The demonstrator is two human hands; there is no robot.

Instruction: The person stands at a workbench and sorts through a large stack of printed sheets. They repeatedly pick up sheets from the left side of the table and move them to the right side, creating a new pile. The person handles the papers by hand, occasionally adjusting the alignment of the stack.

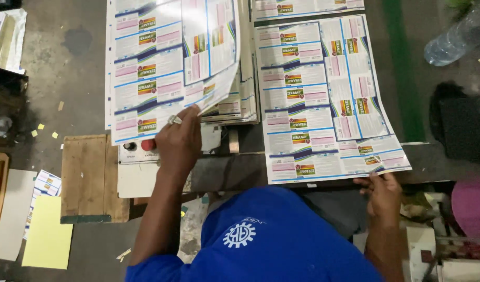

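My left hand [180, 138], with a ring on one finger, pinches the lower edge of a large printed sheet [161, 62] of box blanks, lifted and curling above a stack of the same sheets [235, 107]. My right hand [383, 193] holds the near edge of a second printed sheet [323, 99], which lies flat on the dark machine table [235, 169] to the right. Both sheets show rows of white, blue and pink panels. A blue shirt fills the bottom centre.
A control box with a red button [148, 144] sits under my left hand. At left stand a wooden pallet [88, 175], yellow paper [49, 235] and cardboard on the floor. A plastic bottle [459, 34] lies top right, and a green stripe [404, 73] runs down the table.
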